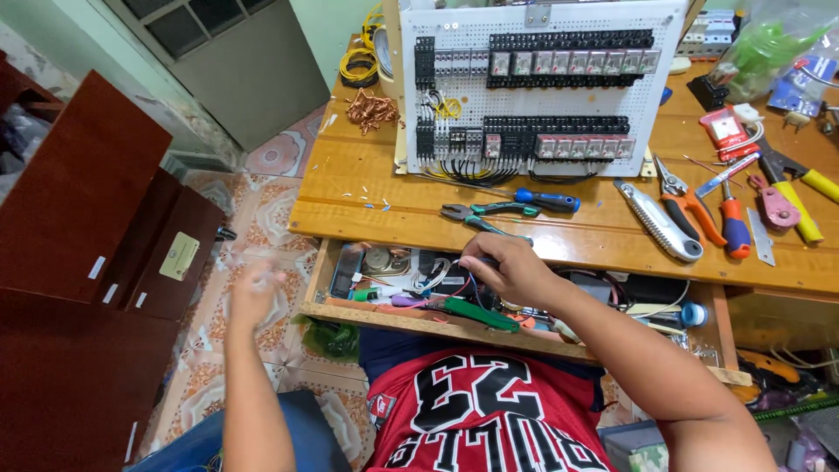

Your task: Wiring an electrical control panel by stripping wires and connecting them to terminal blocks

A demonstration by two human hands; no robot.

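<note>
Right hand [507, 267] is down in the open drawer [384, 316] under the wooden bench [367, 175], fingers curled narrow over the tangle of wires and small parts in there; can't tell if they've actually got hold of anything. Left hand [255, 293] hangs out over the tiled floor, well apart from the drawer, too blurred to tell the finger state. A green-handled tool [476, 315] lies at the drawer's front edge just below the right hand. Pliers [489, 212] and a blue screwdriver [546, 201] sit on the bench just above, before the white perforated board of relays [533, 83].

Workbench [384, 188] glossy varnished wood; perforated panel [419, 87] matt white, probably metal; pliers [489, 212] rubbery grips.
</note>
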